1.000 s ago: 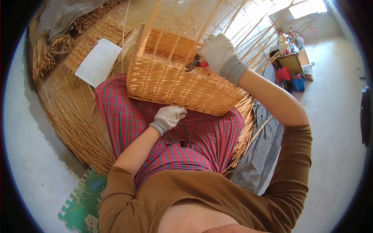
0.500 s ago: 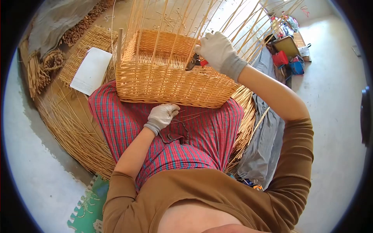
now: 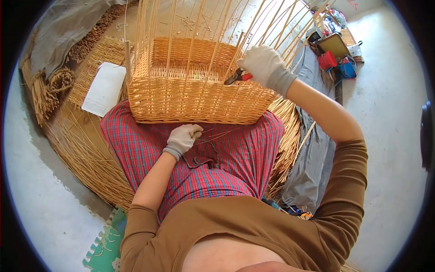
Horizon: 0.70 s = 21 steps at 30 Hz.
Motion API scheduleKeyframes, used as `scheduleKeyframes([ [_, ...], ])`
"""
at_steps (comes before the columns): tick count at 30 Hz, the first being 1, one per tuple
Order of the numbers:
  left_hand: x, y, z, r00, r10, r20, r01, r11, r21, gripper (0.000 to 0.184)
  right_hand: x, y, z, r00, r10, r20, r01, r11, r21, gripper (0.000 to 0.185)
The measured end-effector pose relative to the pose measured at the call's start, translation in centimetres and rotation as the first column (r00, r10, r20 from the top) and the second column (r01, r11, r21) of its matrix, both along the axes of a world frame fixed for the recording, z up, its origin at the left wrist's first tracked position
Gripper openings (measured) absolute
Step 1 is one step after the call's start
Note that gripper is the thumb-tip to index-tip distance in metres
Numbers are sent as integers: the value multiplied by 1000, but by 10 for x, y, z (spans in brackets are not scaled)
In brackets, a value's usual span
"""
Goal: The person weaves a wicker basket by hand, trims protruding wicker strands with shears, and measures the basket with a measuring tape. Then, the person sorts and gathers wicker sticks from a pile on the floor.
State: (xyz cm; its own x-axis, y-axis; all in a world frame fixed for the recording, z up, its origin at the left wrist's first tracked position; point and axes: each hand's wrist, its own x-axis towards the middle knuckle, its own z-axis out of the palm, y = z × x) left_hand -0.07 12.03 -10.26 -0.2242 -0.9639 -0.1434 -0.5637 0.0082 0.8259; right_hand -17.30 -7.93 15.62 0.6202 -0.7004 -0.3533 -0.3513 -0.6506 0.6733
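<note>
A rectangular wicker basket [image 3: 199,102] rests across my lap, its floor and inner walls facing me and tall bare stakes rising from its rim. My right hand [image 3: 265,65], in a pale work glove, is closed around red-handled pruning shears [image 3: 236,77]. Their dark blades lie at the basket's near rim, towards its right end; most of the handles are hidden in my palm. Below the basket's near wall, my gloved left hand [image 3: 183,138] is closed over the checked cloth [image 3: 217,167] on my lap. Thin wicker strands [image 3: 217,135] extend rightward from its pinched fingertips.
A white sheet of paper [image 3: 105,88] lies on a woven mat to the left. Long loose rods [image 3: 90,163] spread along the left, with tied bundles [image 3: 43,93] beyond. More rods [image 3: 285,131] and grey cloth [image 3: 308,167] lie right. A red container [image 3: 327,60] stands farther back.
The basket has shifted slightly left and its near wall tilts a little differently. My right hand with the shears has moved slightly right and down; my left hand has drifted left.
</note>
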Motion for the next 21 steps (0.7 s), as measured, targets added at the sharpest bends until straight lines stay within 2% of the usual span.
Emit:
scheduleKeyframes([
  [1, 2, 1, 0, 1000, -3, 3, 3, 1000, 10, 24, -7, -1, 3, 993, -109, 41, 105, 989, 104, 24],
  [3, 5, 0, 1, 997, 58, -41, -56, 998, 38, 25, -20, 2, 20, 992, -116, 58, 108, 986, 128, 26],
  [6, 1, -4, 1, 999, 37, 27, -38, 998, 56, 26, -45, -11, 19, 997, 55, -45, -56, 998, -24, 28],
  [13, -1, -3, -1, 993, -66, 99, 59, 995, 75, 27, -48, -7, -8, 996, 84, -7, -84, 992, -98, 37],
  [15, 2, -2, 2, 996, -24, 82, 15, 994, 110, 27, -50, -4, -1, 990, -139, -8, 139, 990, 33, 35],
  [16, 2, -2, 5, 998, 24, 58, -32, 989, 141, 27, -48, -7, 12, 951, -305, -54, 310, 939, 149, 34],
  [17, 1, -2, 5, 998, 18, 54, -26, 989, 145, 27, -57, -7, 13, 949, -310, -59, 316, 937, 152, 34],
  [19, 2, -3, 2, 995, 14, 94, -26, 991, 130, 27, -84, -10, 18, 999, -44, -17, 44, 999, 25, 35],
  [21, -2, -5, -2, 993, -18, 113, 8, 996, 92, 27, -100, -12, 7, 1000, -10, 4, 11, 999, -43, 36],
])
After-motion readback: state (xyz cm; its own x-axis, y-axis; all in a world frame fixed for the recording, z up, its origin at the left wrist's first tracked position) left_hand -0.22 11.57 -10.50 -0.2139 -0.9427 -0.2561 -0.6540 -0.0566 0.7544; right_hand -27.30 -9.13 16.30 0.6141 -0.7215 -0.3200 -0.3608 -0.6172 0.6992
